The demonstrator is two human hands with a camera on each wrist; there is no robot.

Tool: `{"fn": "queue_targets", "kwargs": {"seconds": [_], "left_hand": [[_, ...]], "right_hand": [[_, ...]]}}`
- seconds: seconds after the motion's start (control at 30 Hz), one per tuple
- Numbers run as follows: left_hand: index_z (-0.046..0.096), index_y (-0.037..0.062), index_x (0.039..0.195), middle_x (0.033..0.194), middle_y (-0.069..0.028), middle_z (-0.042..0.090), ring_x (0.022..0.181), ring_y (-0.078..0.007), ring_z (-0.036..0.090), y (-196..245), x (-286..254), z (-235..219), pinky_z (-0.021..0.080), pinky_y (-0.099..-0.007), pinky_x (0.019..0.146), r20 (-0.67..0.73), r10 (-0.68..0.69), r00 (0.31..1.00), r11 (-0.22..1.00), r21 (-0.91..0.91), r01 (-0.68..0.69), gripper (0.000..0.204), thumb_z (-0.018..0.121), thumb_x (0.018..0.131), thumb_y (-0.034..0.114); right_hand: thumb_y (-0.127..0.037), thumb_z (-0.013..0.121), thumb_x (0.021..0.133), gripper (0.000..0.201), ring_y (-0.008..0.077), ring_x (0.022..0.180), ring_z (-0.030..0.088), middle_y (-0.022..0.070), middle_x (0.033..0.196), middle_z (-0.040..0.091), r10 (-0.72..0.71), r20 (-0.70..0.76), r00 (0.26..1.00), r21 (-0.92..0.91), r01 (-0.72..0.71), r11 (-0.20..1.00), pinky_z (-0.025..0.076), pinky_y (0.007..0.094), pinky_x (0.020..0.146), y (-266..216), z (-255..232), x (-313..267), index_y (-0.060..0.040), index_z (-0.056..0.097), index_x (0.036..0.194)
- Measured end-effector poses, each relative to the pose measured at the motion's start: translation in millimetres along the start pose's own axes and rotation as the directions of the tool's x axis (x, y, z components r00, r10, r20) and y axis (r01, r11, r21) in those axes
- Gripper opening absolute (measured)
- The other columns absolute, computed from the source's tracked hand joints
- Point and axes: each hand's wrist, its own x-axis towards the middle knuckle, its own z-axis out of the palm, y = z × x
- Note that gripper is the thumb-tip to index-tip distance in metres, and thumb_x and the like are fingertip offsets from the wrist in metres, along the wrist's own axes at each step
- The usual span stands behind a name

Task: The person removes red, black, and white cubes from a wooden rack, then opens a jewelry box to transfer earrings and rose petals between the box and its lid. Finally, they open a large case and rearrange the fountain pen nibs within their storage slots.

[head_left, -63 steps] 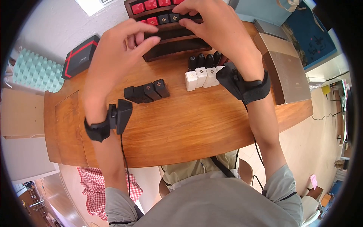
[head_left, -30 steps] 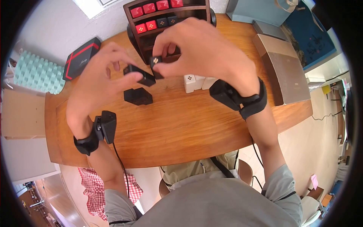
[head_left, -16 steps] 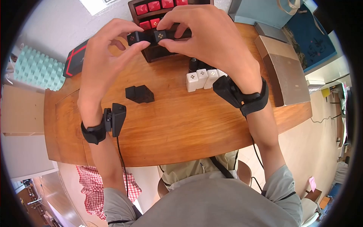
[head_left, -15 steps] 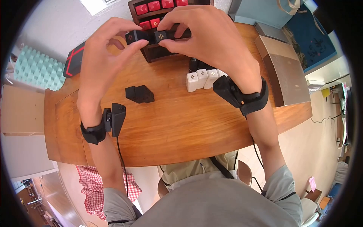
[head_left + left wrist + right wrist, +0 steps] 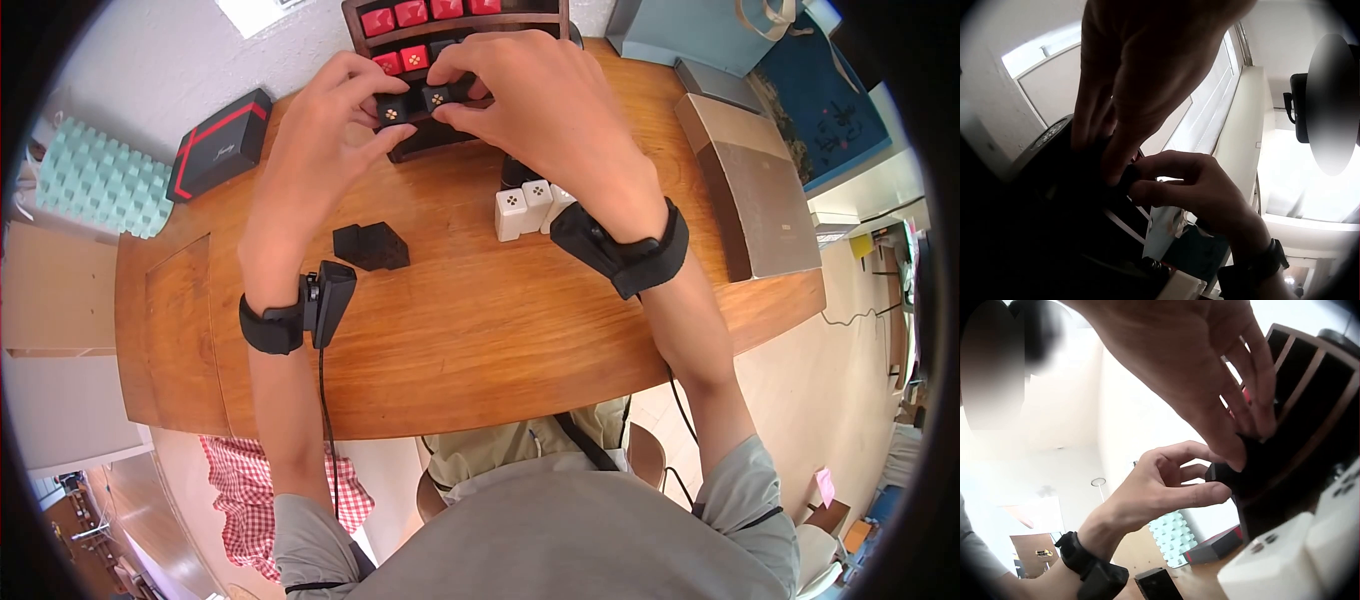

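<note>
The left hand point(image 5: 318, 150) pinches a black block point(image 5: 391, 110) with a gold clover mark between thumb and fingers. Beside it, the right hand point(image 5: 560, 110) pinches a second black clover-marked block point(image 5: 437, 98). Both blocks are at a lower tier of the dark wooden rack point(image 5: 358, 28); their far ends are hidden. Red pieces point(image 5: 411, 13) fill the top tier, and red blocks point(image 5: 414, 58) stand in the tier below, where the right hand partly covers black ones. In the right wrist view the left hand point(image 5: 1141, 487) holds its block point(image 5: 1219, 473) by the rack.
Black blocks point(image 5: 371, 246) stand on the wooden table point(image 5: 480, 330). White blocks point(image 5: 511, 215) stand near the right wrist, with black pieces partly hidden behind. A black box with red ribbon point(image 5: 222, 145) lies at the left, a brown box point(image 5: 755, 190) at the right.
Earlier the hands left the rack, took black blocks from the table and carried them back up. Over the last half second the left hand has moved right, bringing its block closer to the right hand's.
</note>
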Motion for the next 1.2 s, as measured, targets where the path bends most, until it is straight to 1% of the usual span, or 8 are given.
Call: {"fn": "queue_targets", "kwargs": {"seconds": [0.17,0.3,0.4,0.77,0.83,0.93,1.03,1.2], "left_hand": [[0.071,-0.0008,0.113,0.106,-0.0046,0.059,0.085,-0.0181,0.065,-3.4,-0.4,-1.8,0.053,-0.0324,0.077,0.028,-0.01,1.0,0.999,-0.043,0.011,0.027,0.078,0.087,0.005],[0.073,0.0001,0.112,0.104,-0.0043,0.06,0.082,-0.0153,0.062,-1.4,-0.6,-3.9,0.052,-0.0298,0.076,0.051,-0.066,0.997,0.995,0.083,0.062,0.022,0.074,0.09,0.004],[0.073,0.0015,0.112,0.103,-0.0036,0.06,0.081,-0.0132,0.059,-1.5,-1.1,-4.6,0.049,-0.0273,0.075,0.068,-0.082,0.994,0.993,0.085,0.077,0.021,0.072,0.091,0.001],[0.072,0.0021,0.108,0.096,-0.0029,0.061,0.08,-0.0141,0.056,8.7,-6.8,-26.8,0.046,-0.0261,0.075,0.039,-0.022,0.999,0.998,0.054,0.02,0.015,0.072,0.092,0.004],[0.071,0.0013,0.105,0.097,-0.0033,0.062,0.083,-0.0151,0.055,13.3,-15.3,-37.0,0.046,-0.0262,0.077,0.097,-0.151,0.984,0.988,0.042,0.147,0.013,0.072,0.093,0.005],[0.071,0.004,0.107,0.097,-0.0041,0.064,0.08,-0.0178,0.059,17.9,-40.8,-46.6,0.048,-0.0295,0.073,0.143,-0.175,0.974,0.984,0.001,0.176,0.019,0.077,0.089,0.008],[0.069,0.0049,0.112,0.103,-0.0055,0.066,0.088,-0.0202,0.061,28.9,-69.4,-53.9,0.05,-0.0317,0.079,0.276,-0.254,0.927,0.965,0.013,0.261,0.027,0.079,0.086,0.007],[0.068,0.0048,0.115,0.109,-0.0052,0.068,0.094,-0.022,0.063,19.1,-85.0,-41.1,0.05,-0.0339,0.084,0.303,-0.322,0.897,0.945,0.037,0.326,0.035,0.081,0.083,0.007]], "right_hand": [[-0.015,0.08,0.081,0.017,0.035,0.081,0.071,0.0139,0.085,0.073,0.012,0.019,1.0,-0.013,-0.011,1.0,0.055,0.0448,0.069,2.3,13.7,-2.2,-0.0103,0.077,0.097],[-0.014,0.077,0.086,0.019,0.0308,0.082,0.072,0.0109,0.088,0.076,-0.003,0.04,0.999,-0.078,0.006,0.997,0.057,0.0429,0.072,0.3,13.6,-3.3,-0.0103,0.078,0.104],[-0.007,0.072,0.084,0.016,0.0365,0.076,0.071,0.0171,0.082,0.072,-0.01,0.032,0.999,-0.052,0.011,0.999,0.057,0.0449,0.066,0.1,13.5,-4.8,-0.0069,0.076,0.099],[-0.012,0.071,0.085,0.013,0.0372,0.081,0.07,0.0163,0.083,0.071,-0.016,-0.012,1.0,0.006,0.016,1.0,0.057,0.0467,0.069,-6.2,7.3,-6.1,-0.0063,0.074,0.096],[-0.014,0.071,0.084,0.013,0.0372,0.081,0.07,0.0158,0.083,0.071,-0.017,-0.039,0.999,0.042,0.019,0.999,0.057,0.0471,0.069,-13.8,2.8,-6.2,-0.0061,0.074,0.094],[-0.029,0.078,0.083,0.027,0.0297,0.09,0.07,0.0073,0.094,0.073,-0.028,0.243,0.97,0.092,0.005,0.996,0.055,0.0433,0.077,-31.7,1.3,-9.4,-0.0108,0.075,0.103],[-0.03,0.077,0.085,0.027,0.0315,0.089,0.069,0.0082,0.097,0.072,-0.155,0.151,0.976,0.271,0.11,0.956,0.054,0.0436,0.077,-47.8,14.4,-27.5,-0.0096,0.075,0.103],[-0.03,0.08,0.084,0.03,0.0357,0.082,0.068,0.0122,0.093,0.072,-0.178,0.212,0.961,0.221,0.13,0.967,0.051,0.0447,0.076,-60.0,26.5,-38.6,-0.0099,0.075,0.105]]}}
